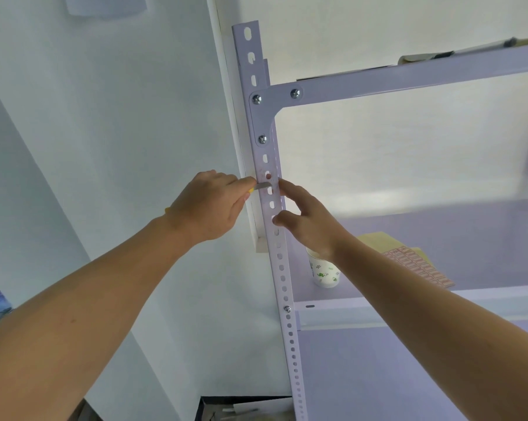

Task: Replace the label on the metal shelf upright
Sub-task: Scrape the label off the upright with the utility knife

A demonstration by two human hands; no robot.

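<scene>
A small blade (264,186) is gripped in the left hand (209,205), its tip laid on the upright (270,189). The upright is touched by the spread fingers (288,186) of the right hand (309,224).

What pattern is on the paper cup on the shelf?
White with small green leaf prints on the paper cup, seen in the head view.

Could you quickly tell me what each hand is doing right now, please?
Left hand: closed around a yellow-handled metal blade touching the white perforated metal upright.
Right hand: open, fingertips on the upright, holding nothing.
</scene>
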